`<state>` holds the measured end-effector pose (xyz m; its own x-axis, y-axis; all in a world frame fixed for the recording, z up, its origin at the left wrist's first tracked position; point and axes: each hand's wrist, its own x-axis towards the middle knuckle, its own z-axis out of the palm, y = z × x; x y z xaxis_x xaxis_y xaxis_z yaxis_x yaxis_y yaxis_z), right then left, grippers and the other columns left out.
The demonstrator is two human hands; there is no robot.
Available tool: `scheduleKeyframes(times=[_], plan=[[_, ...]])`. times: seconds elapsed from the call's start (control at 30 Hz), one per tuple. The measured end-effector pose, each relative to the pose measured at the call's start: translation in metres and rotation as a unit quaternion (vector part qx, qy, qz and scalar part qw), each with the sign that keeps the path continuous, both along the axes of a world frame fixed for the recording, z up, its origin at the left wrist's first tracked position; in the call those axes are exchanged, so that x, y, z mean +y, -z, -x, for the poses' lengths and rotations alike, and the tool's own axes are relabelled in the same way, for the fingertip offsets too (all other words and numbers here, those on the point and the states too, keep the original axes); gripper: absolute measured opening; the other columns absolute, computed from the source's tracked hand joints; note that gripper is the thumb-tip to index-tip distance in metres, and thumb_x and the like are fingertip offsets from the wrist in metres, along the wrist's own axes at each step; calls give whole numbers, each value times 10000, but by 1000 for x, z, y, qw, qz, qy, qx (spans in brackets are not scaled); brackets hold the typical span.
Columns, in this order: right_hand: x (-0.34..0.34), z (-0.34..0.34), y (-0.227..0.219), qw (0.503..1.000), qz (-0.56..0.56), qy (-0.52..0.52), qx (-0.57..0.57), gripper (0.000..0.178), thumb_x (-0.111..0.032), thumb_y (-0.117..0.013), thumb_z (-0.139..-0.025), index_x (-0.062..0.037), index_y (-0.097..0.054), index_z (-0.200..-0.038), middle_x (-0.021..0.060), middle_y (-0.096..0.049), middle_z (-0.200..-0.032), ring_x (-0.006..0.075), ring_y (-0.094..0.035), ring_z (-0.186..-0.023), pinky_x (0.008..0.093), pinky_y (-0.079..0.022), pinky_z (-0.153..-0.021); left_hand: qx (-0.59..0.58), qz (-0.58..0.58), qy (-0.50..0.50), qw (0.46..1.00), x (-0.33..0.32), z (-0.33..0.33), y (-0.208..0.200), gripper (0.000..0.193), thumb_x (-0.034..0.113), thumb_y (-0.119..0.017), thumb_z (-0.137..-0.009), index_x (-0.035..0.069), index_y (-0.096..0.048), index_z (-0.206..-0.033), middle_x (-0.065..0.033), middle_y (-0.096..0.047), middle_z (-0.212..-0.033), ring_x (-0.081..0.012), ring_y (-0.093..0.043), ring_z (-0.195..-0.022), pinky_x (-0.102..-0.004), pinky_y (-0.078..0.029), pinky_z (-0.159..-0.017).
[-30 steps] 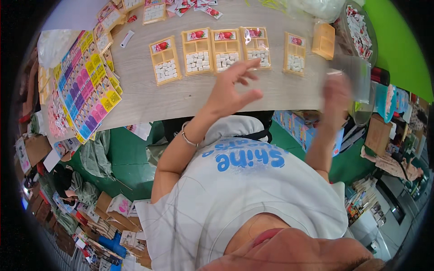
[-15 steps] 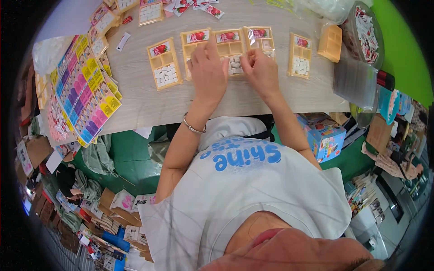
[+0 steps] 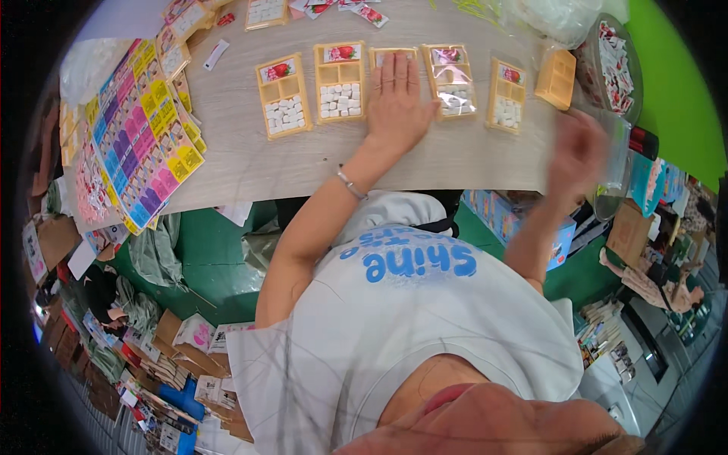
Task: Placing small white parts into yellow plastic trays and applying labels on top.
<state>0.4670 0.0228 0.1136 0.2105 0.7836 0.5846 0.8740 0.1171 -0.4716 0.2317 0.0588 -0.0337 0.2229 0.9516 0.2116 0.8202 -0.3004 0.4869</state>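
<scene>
Several pale yellow compartment trays stand in a row on the table, each with a red-and-white strawberry sachet and white pieces in the large compartment. My left hand (image 3: 398,106) lies flat with fingers out over the third tray (image 3: 393,54), hiding most of it. To its left are two trays, the outer one (image 3: 283,97) and the inner one (image 3: 340,83). Right of that hand sits a shiny tray (image 3: 449,80), apparently under clear plastic, and beyond it another tray (image 3: 506,95). My right hand (image 3: 580,152), smeared by motion, is beside the stack of clear plastic covers (image 3: 616,144); its fingers are unclear.
An empty yellow tray (image 3: 556,80) stands at the right, near a bowl of sachets (image 3: 613,64). Colourful printed sheets (image 3: 144,144) cover the table's left side. Loose sachets (image 3: 370,15) and more filled trays (image 3: 265,11) lie at the back. A blue box (image 3: 493,216) is below the table edge.
My right hand has left the row and swung right to the clear covers. My left hand has shifted right and flattened over the third tray. White pieces in the second tray now show.
</scene>
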Motion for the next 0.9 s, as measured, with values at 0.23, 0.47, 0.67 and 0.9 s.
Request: scheduleKeyframes(times=[0.23, 0.47, 0.67, 0.9], plan=[[-19, -179, -57, 947, 258, 162, -102, 327, -309, -760, -934, -15, -782, -1076, 32, -724, -844, 103, -635, -805, 291, -486, -694, 0, 12, -19, 1000, 1, 10, -10, 899, 576, -572, -941, -7, -310, -1573, -211, -252, -1656, -366, -143, -1561, -535, -89, -1258], [-10, -254, -26, 927, 325, 99, 160, 241, -271, -779, -927, -74, -802, -1062, -59, -663, -803, 25, -554, -696, 231, -395, -592, 148, -49, -2, 988, 4, 102, -1, 891, 622, -568, -933, 32, -352, -1564, -141, -315, -1645, -317, -194, -1555, -516, -123, -1257], [-11, -271, -15, 894, 320, 72, 306, 231, -256, -759, -944, -71, -795, -1077, -66, -677, -830, 0, -552, -695, 167, -359, -566, 98, -44, -40, 993, -3, 95, -2, 904, 634, -570, -927, 12, -363, -1550, -138, -357, -1616, -319, -231, -1535, -525, -146, -1247], [-6, -247, -17, 921, 325, 54, 206, 208, -248, -685, -978, -53, -758, -969, -90, -552, -726, 25, -433, -572, 208, -318, -519, 81, -35, -54, 995, 0, 91, -2, 965, 658, -603, -882, 10, -361, -1556, -140, -376, -1608, -328, -245, -1528, -553, -124, -1241]])
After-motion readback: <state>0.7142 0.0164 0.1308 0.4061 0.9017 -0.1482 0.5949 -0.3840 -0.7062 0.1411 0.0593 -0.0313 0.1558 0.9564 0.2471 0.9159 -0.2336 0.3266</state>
